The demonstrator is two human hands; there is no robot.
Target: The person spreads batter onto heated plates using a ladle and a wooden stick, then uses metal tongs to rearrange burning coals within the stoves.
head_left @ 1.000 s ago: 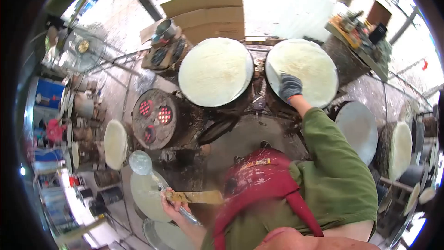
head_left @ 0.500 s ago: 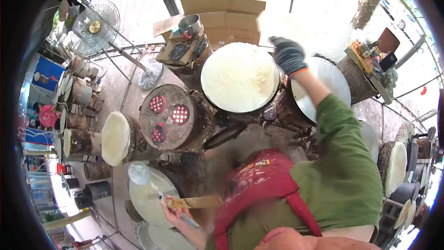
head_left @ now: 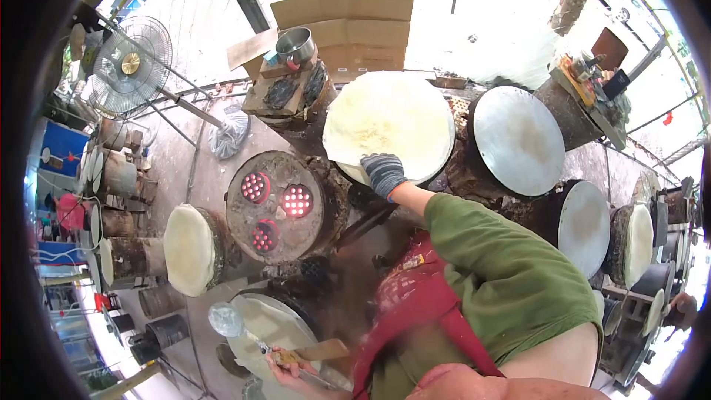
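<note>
My right hand (head_left: 383, 172), in a grey knit glove, grips the near edge of a pale round sheet (head_left: 385, 126) lying on a round metal griddle at the back centre. To its right, a bare round metal griddle (head_left: 518, 141) rests on a stump. My left hand (head_left: 285, 365), bare, holds a flat wooden spatula (head_left: 320, 352) and a ladle handle near the bottom edge. The ladle's round bowl (head_left: 224, 320) hovers over a pale wet griddle (head_left: 274, 333).
A round stove top (head_left: 274, 206) with three glowing red openings sits left of centre. More round plates (head_left: 189, 248) stand at the left and at the right (head_left: 585, 226). A fan (head_left: 129, 67), cardboard boxes (head_left: 348, 30) and a metal pot (head_left: 295, 44) are behind.
My right hand lifted the pale sheet off the right griddle, leaving it bare, and now has come down to the near edge of the sheet on the centre griddle. My left hand barely moved.
</note>
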